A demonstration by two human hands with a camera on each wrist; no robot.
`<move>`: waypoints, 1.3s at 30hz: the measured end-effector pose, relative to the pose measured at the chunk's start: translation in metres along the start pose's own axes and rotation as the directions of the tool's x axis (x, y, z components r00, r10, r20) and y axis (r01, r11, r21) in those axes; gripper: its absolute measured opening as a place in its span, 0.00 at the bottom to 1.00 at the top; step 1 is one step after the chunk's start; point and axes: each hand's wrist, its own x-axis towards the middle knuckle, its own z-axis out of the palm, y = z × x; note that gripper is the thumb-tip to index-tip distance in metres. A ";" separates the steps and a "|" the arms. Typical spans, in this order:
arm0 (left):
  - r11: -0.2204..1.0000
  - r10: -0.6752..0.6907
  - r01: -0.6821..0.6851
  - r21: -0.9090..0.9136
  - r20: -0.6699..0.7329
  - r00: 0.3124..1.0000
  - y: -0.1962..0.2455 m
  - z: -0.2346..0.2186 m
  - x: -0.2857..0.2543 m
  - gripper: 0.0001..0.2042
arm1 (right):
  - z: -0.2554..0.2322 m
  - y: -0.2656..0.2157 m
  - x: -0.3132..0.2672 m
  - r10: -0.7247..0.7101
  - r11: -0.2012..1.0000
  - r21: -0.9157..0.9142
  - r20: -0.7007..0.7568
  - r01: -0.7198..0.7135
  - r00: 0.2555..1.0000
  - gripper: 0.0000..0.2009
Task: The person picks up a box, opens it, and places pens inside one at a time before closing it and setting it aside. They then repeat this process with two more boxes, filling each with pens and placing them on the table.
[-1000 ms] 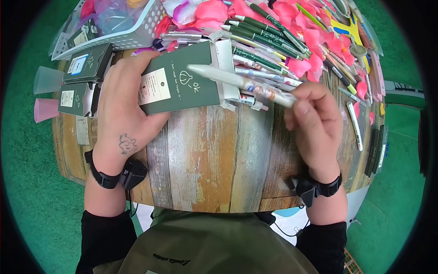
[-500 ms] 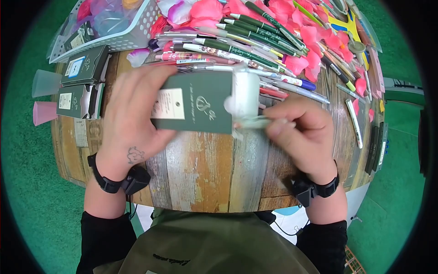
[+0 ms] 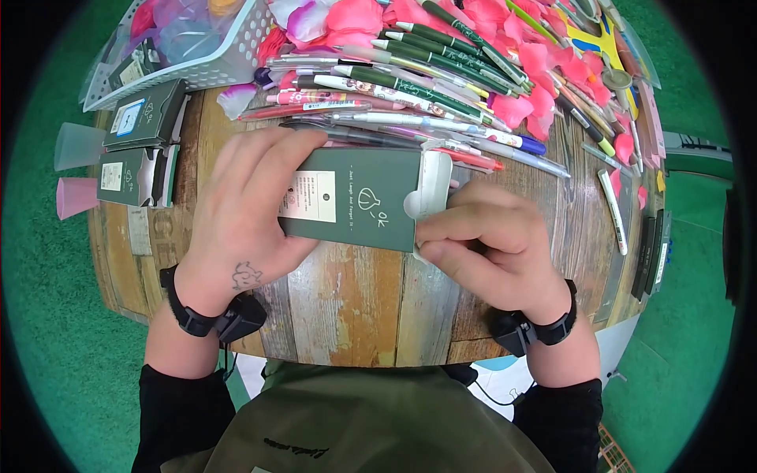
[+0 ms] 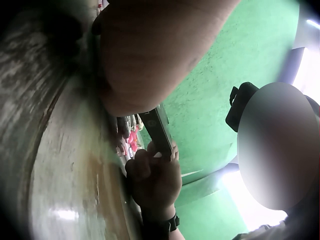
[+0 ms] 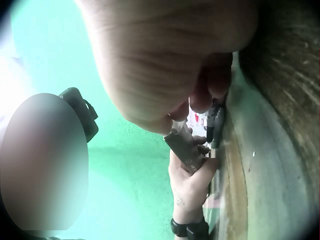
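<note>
My left hand [image 3: 244, 209] grips a dark green cardboard box [image 3: 371, 185] by its left end, tilted over the table. The box has a pale label and white "ok" lettering, and its white end flap [image 3: 432, 181] stands open on the right. At the lower corner of that open end, the thumb and forefinger of my right hand [image 3: 493, 244] are pinched together, the other fingers curled. The printed white pen is hidden by the box and these fingers. In the right wrist view, the fingertips [image 5: 179, 112] are right at the box's mouth.
A heap of pens [image 3: 441, 75] mixed with pink petals [image 3: 520, 110] covers the far side. A white basket [image 3: 229, 67] stands at the back left, with two more green boxes [image 3: 130, 175] and plastic cups [image 3: 77, 197] below it. One white marker [image 3: 612, 213] lies at the right.
The pen went from the right hand's pinch in the air into the box's open end, out of sight. The box has moved right and toward the person, showing more pens behind it.
</note>
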 end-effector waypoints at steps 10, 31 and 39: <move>0.990 -0.144 0.143 -0.021 -0.231 0.962 -0.013 -0.001 0.002 0.33 | 0.004 0.012 0.003 -0.025 0.898 -0.437 -0.168 -0.052 0.985 0.14; 0.981 -0.194 0.192 -0.028 -0.190 0.962 -0.013 0.005 0.002 0.34 | 0.007 0.016 -0.001 0.233 0.969 0.009 -0.367 -0.247 0.900 0.11; 0.988 -0.146 0.150 0.027 -0.123 0.982 -0.011 0.002 0.002 0.35 | -0.012 0.008 0.000 0.372 0.746 0.665 -0.452 0.028 0.811 0.16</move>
